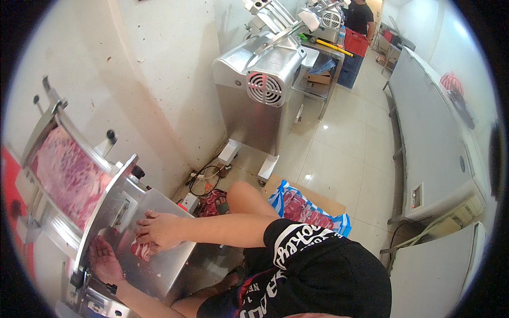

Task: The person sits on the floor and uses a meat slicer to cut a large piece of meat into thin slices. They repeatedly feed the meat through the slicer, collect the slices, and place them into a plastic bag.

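Observation:
A meat slicer stands at the left, with a block of marbled red meat [69, 175] in its carriage. Palm turned up, my left hand [106, 261] is beside the blade guard [101, 217], its fingers loosely extended and nothing seen in it. My right hand [159, 230] lies palm down over the slicer's steel plate [175, 259], fingers spread. Under its near side, thin red and white meat slices [140, 250] show against the plate; the palm hides how much is beneath.
On cardboard [331, 204] at floor level, a blue-and-white bag [305, 209] holds more red meat. Ahead stands a second slicer [260, 74]. Cables and a plug [204, 180] lie by the wall. White chest freezers [435, 127] line the right side. Another person [360, 18] stands at the back near crates [352, 47].

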Available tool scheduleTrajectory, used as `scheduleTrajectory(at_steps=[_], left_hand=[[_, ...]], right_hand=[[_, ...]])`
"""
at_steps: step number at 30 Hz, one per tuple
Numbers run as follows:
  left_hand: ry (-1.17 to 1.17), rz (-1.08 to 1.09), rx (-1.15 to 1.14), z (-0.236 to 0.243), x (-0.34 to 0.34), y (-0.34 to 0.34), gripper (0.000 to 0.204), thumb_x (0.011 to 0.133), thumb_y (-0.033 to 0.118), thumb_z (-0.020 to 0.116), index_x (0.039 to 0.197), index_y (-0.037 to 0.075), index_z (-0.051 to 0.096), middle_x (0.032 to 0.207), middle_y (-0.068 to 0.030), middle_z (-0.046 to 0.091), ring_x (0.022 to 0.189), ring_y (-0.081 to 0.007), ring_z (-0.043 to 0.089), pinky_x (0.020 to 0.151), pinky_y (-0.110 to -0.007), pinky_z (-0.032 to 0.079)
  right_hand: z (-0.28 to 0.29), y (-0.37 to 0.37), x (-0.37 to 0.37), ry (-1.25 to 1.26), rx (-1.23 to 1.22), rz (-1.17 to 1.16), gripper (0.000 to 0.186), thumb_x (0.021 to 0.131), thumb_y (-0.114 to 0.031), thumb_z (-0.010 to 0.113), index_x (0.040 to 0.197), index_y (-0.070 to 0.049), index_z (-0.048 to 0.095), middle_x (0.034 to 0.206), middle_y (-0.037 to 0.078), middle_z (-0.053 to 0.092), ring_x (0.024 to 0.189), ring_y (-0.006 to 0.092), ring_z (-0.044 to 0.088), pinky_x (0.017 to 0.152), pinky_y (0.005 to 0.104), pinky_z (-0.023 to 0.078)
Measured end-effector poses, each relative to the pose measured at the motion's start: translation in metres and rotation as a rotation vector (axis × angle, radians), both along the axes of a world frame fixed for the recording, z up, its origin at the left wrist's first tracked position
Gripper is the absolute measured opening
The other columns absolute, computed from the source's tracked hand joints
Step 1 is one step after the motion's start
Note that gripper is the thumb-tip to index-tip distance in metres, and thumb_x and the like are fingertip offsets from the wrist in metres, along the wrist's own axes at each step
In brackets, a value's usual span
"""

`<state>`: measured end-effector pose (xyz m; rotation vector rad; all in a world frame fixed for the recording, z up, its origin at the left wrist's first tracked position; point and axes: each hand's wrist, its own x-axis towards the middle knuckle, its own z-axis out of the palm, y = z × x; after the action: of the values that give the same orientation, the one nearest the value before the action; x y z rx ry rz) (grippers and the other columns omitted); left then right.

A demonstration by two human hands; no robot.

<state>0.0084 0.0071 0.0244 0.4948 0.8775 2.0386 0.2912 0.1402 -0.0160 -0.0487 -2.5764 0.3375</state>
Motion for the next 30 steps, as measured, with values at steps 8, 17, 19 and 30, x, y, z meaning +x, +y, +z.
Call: scheduleTrajectory(at_steps=[8, 17, 19, 30], left_hand=[[-0.348, -0.179, 0.170, 0.001, 0.009, 0.013, 0.035, 0.104, 0.012, 0.054, 0.132, -0.009, 0.052, 0.126, -0.0265, 0.061, 0.119, -0.0374, 0.060, 0.101, -0.048, 0.055], [0.173, -0.165, -0.047, -0.028, 0.025, 0.010, 0.037, 0.098, 0.011, 0.062, 0.135, 0.007, 0.058, 0.128, -0.0089, 0.065, 0.116, -0.0243, 0.063, 0.081, -0.035, 0.056], [0.367, -0.047, -0.314, -0.004, 0.071, 0.017, 0.039, 0.091, 0.013, 0.071, 0.129, 0.010, 0.062, 0.123, -0.0090, 0.068, 0.119, -0.0254, 0.064, 0.086, -0.036, 0.056], [1.303, -0.080, -0.773, 0.010, 0.095, 0.014, 0.043, 0.085, 0.012, 0.078, 0.127, 0.005, 0.066, 0.101, -0.0054, 0.069, 0.081, -0.0113, 0.062, 0.075, -0.026, 0.052]], right_hand=[[-0.006, 0.010, 0.002, -0.020, -0.036, -0.020, 0.054, 0.087, -0.048, 0.067, 0.130, -0.015, 0.063, 0.136, 0.011, 0.057, 0.134, 0.0317, 0.048, 0.112, 0.0540, 0.035], [0.015, 0.013, 0.003, 0.191, -0.403, -0.088, 0.041, 0.087, -0.031, 0.071, 0.115, -0.002, 0.064, 0.114, 0.019, 0.066, 0.103, 0.0448, 0.063, 0.093, 0.0494, 0.051], [0.002, 0.017, -0.004, 0.296, -0.620, -0.126, 0.053, 0.096, -0.036, 0.067, 0.131, 0.004, 0.058, 0.125, 0.022, 0.065, 0.112, 0.0371, 0.066, 0.094, 0.0460, 0.053], [0.015, 0.025, 0.009, 0.092, -0.205, -0.551, 0.033, 0.090, -0.016, 0.066, 0.122, -0.010, 0.062, 0.110, 0.013, 0.064, 0.105, 0.0317, 0.062, 0.089, 0.0487, 0.048]])
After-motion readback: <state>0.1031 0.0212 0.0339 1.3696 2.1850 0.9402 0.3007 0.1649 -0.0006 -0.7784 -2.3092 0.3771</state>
